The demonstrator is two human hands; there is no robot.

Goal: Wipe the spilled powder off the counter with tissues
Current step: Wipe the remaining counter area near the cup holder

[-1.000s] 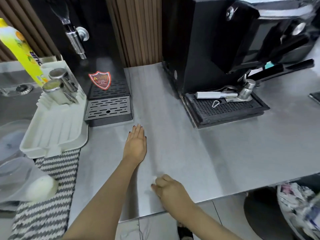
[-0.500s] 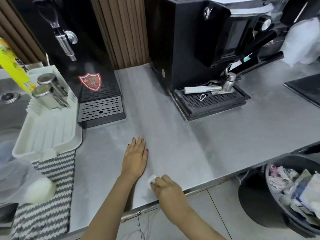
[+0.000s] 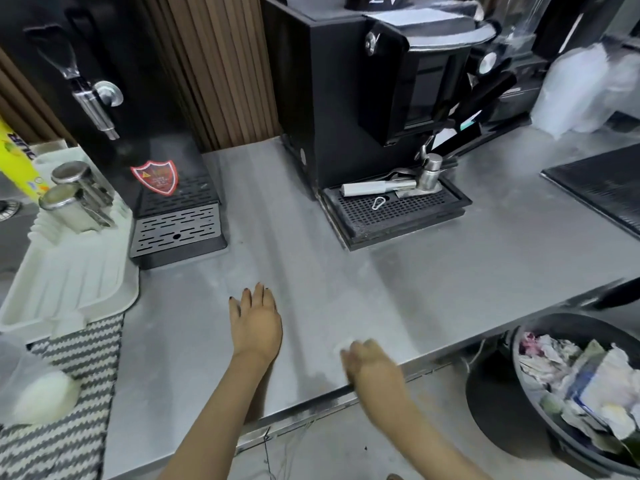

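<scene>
While the left hand [image 3: 256,327] lies flat on the counter [image 3: 450,271], the right hand [image 3: 374,367] clutches a tissue [image 3: 343,346] at the front edge, apparently mid-wipe, and next should sweep the powder [image 3: 311,408] off.

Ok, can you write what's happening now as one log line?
left hand: flat on counter | right hand: holds tissue near front edge
</scene>
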